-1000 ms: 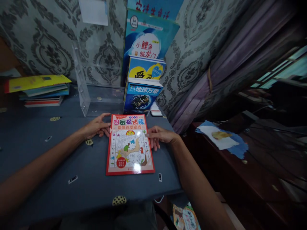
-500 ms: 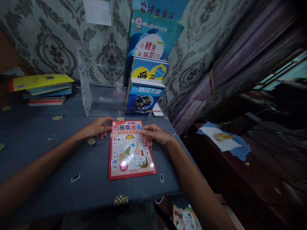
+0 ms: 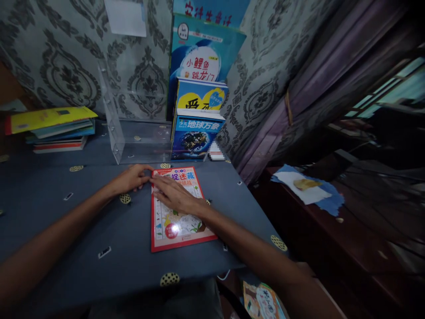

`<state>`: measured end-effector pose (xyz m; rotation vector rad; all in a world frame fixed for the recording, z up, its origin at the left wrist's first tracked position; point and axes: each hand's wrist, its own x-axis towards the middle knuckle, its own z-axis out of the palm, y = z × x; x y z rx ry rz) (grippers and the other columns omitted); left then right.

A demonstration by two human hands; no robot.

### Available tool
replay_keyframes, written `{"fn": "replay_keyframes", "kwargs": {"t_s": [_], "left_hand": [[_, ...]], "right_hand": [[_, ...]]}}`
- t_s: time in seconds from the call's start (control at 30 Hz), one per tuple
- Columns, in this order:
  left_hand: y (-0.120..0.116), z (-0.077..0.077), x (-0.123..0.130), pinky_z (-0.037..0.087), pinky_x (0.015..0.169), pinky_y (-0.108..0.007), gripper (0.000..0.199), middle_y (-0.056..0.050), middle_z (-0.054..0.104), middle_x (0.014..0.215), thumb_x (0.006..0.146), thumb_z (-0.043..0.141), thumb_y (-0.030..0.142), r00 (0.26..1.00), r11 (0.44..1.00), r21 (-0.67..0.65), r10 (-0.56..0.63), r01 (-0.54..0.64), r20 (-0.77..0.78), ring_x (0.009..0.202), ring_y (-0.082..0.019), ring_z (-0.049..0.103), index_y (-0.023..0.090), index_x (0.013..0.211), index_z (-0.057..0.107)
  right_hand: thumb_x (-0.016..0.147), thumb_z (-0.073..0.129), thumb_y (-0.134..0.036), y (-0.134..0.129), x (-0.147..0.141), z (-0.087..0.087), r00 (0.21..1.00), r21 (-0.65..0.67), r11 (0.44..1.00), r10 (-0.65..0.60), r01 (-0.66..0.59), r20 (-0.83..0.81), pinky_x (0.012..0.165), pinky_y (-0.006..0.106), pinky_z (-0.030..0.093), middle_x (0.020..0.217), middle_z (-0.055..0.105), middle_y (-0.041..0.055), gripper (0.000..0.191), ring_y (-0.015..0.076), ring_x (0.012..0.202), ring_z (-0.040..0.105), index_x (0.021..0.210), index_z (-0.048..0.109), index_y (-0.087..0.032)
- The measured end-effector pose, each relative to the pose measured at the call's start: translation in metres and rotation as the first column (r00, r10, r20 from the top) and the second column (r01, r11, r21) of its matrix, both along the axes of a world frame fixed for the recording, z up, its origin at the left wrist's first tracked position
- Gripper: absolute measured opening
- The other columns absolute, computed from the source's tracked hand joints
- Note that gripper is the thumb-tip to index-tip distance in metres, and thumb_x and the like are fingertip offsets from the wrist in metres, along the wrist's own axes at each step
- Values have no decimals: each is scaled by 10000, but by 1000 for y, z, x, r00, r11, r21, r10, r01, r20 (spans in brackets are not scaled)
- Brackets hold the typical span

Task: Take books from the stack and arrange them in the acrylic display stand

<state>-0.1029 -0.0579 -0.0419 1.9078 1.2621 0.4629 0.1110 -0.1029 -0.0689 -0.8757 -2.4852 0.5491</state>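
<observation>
A red-bordered picture book (image 3: pixel 184 241) lies flat on the dark cloth-covered table, its cover facing up with colourful characters and drawings. Across the upper left of the cover rests my right hand (image 3: pixel 175 195), fingers stretched out and holding nothing. It hides part of the title and picture. My left hand (image 3: pixel 131 178) sits at the book's top left corner, its index finger reaching along the edge and its other fingers loosely bent. The fingertips of both hands nearly meet at that corner.
A clear acrylic rack (image 3: pixel 114 128) stands against the wall, with several upright books (image 3: pixel 197 133) at its right. Stacked books (image 3: pixel 61 128) lie at the far left. Right of the table, a dark red surface (image 3: pixel 299 230) carries a blue and white cloth-like item (image 3: pixel 308 188). Another book (image 3: pixel 262 301) lies low down.
My right hand has moved left from the book's right side and now lies across its upper left cover. My left hand stays at the left edge. The view has shifted slightly.
</observation>
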Motion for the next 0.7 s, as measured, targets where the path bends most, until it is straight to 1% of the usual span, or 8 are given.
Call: {"fn": "replay_keyframes", "kwargs": {"t_s": [0.1, 0.23, 0.37, 0.47, 0.53, 0.6, 0.67, 0.7], "left_hand": [[-3, 3, 3, 362, 369, -185, 431, 57, 555, 488, 831, 598, 300, 998, 999, 49, 3, 0, -66, 365, -114, 477, 158, 1234, 654], [-7, 8, 8, 352, 396, -196, 408, 53, 549, 486, 858, 563, 291, 990, 994, 104, -2, 17, -141, 385, -125, 481, 167, 1233, 663], [-7, 11, 8, 361, 429, -211, 403, 57, 550, 484, 861, 562, 289, 983, 995, 95, -2, 19, -181, 390, -137, 484, 184, 1237, 663], [-6, 12, 7, 369, 470, -227, 379, 42, 574, 507, 872, 577, 319, 978, 994, 102, -9, 31, -207, 421, -158, 519, 210, 1222, 675], [-8, 13, 8, 392, 540, -242, 332, 0, 633, 596, 893, 581, 360, 967, 983, 178, 1, 45, -255, 533, -189, 595, 232, 1175, 701], [-12, 13, 11, 419, 622, -271, 322, -61, 693, 742, 923, 558, 424, 937, 958, 282, 53, 50, -346, 699, -244, 651, 238, 1130, 720], [-17, 13, 16, 446, 693, -314, 364, -119, 709, 892, 960, 495, 464, 885, 922, 381, 117, 71, -450, 844, -297, 655, 217, 1094, 726], [-20, 12, 19, 459, 733, -339, 386, -142, 702, 950, 976, 462, 462, 858, 899, 425, 134, 106, -495, 906, -317, 644, 199, 1077, 726]], "right_hand": [[1035, 439, -358, 3, 10, -4, 999, 12, 999, -36, 36, -1, 1197, 478, 354, 1518, 521, 126, 458, 253, 1465, 406, 1467, 486, -213], [1024, 458, -350, 10, 32, -8, 993, -2, 993, -119, 119, -3, 1210, 509, 327, 1504, 529, 171, 449, 271, 1438, 449, 1418, 537, -151], [997, 504, -303, 20, 65, -9, 983, -30, 982, -185, 184, -21, 1196, 536, 329, 1441, 599, 155, 389, 273, 1406, 496, 1354, 597, -178], [974, 534, -292, 28, 89, -7, 967, -75, 965, -254, 251, -28, 1187, 599, 296, 1380, 651, 137, 346, 302, 1354, 551, 1289, 648, -207], [962, 537, -290, 32, 101, -5, 959, -122, 954, -280, 272, -51, 1159, 601, 332, 1339, 680, 127, 331, 315, 1307, 589, 1253, 675, -212], [953, 534, -296, 37, 108, -4, 958, -190, 950, -269, 247, -97, 1112, 546, 408, 1293, 706, 116, 329, 307, 1249, 624, 1227, 692, -203], [945, 543, -331, 41, 112, -6, 951, -266, 941, -259, 209, -171, 1058, 478, 466, 1251, 723, 104, 330, 281, 1184, 652, 1199, 702, -193], [940, 554, -358, 43, 113, -7, 941, -304, 933, -264, 193, -212, 1039, 453, 481, 1234, 727, 98, 334, 267, 1155, 660, 1186, 705, -190]]}}
